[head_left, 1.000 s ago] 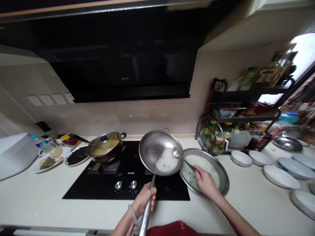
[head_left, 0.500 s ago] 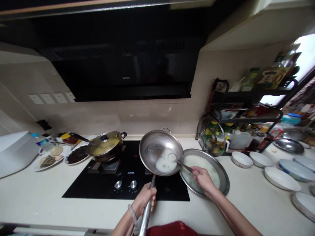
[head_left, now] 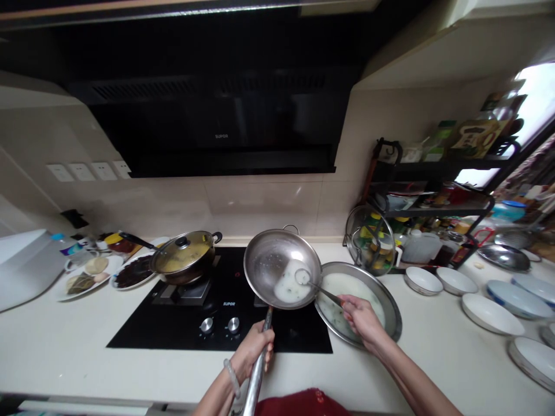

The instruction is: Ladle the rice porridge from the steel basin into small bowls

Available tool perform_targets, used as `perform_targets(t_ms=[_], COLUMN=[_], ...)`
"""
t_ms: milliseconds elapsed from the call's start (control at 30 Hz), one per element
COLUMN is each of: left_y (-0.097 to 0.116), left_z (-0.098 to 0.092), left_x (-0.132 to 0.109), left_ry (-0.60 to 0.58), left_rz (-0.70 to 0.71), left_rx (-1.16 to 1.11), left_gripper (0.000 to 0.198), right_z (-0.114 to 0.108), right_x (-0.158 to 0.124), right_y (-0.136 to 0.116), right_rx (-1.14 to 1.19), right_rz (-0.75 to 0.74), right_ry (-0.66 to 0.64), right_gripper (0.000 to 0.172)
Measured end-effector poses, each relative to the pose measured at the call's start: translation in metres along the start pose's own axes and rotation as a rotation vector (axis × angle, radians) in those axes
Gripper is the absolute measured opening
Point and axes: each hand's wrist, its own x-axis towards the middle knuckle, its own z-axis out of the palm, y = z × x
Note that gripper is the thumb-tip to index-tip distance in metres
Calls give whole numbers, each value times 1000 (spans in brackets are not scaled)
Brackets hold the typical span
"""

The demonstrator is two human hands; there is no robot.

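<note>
My left hand [head_left: 254, 351] is closed round the long metal handle of a steel wok [head_left: 269, 260], which is tilted toward the right above the black cooktop [head_left: 173, 323]. A pool of pale white soup [head_left: 288, 288] lies at the wok's lower right side. My right hand [head_left: 362, 318] grips a metal ladle [head_left: 316, 286] whose bowl dips into that soup. Right beside the wok sits a wide steel basin [head_left: 388, 306] holding more of the white soup, under my right hand.
A lidded pot [head_left: 184, 260] with yellow food stands on the left burner, plates of food [head_left: 82, 277] beyond it. Several white bowls [head_left: 492, 312] line the counter at right. A glass lid [head_left: 369, 240] leans by a crowded black rack [head_left: 433, 196]. The range hood [head_left: 208, 115] hangs overhead.
The ladle has dropped from the wok's rim into the pooled soup and slid left. My right hand moved slightly left with it. The wok stays tilted in my left hand.
</note>
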Motion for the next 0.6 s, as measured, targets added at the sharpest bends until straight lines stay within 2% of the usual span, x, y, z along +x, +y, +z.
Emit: perform_targets(t_ms=[600], left_y=[-7], left_z=[-2], left_x=[6], left_ry=[-1], left_rz=[-1], left_rx=[14], left_gripper=[14], right_z=[-12], right_x=[-4], right_y=[5], right_rx=[34], right_rz=[25], right_ry=[-1], right_gripper=[33])
